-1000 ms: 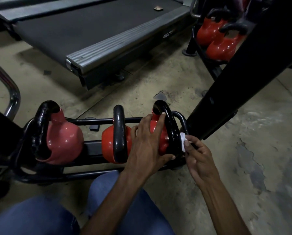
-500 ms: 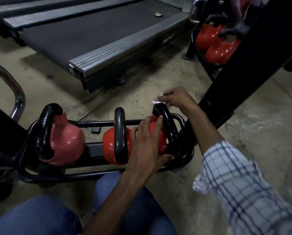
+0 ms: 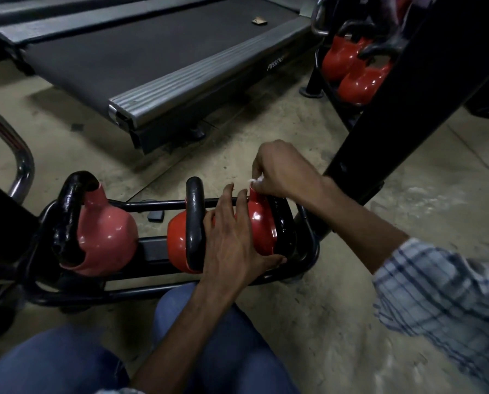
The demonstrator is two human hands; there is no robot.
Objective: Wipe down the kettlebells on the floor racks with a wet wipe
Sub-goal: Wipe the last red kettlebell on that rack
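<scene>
At the right end of the low black tubular floor rack (image 3: 141, 205), the left hand (image 3: 231, 237) lies flat on the glossy red kettlebell with a black loop handle (image 3: 261, 226). Its fingers are straight and spread over the near flank and its thumb runs along the lower edge, bracing the bell. The right hand (image 3: 280, 169), reaching across from the right, pinches a small crumpled white wet wipe (image 3: 256, 180) in curled fingertips and sets it at the bell's neck, where red body meets handle. The step in hand appears to be wiping the top of this bell. Done well, the wipe would be opened out to present more surface, drawn round the neck, along the whole loop of the handle, then down the far flank. The bracing hand would need to shift so that the patch under its palm is not missed, while the bell is kept seated on the rails. The near rack holds three bells in a row: the braced one at the right, a second red kettlebell (image 3: 176, 243) in the middle, and a paler pink-red kettlebell (image 3: 106, 240) at the left, apart from the middle one. Whether the middle and right bells touch cannot be told, since the left hand covers the gap. Beyond a slanting black beam (image 3: 408, 109), a second black rack (image 3: 313, 78) holds at least two further red kettlebells (image 3: 362, 83), partly hidden.
</scene>
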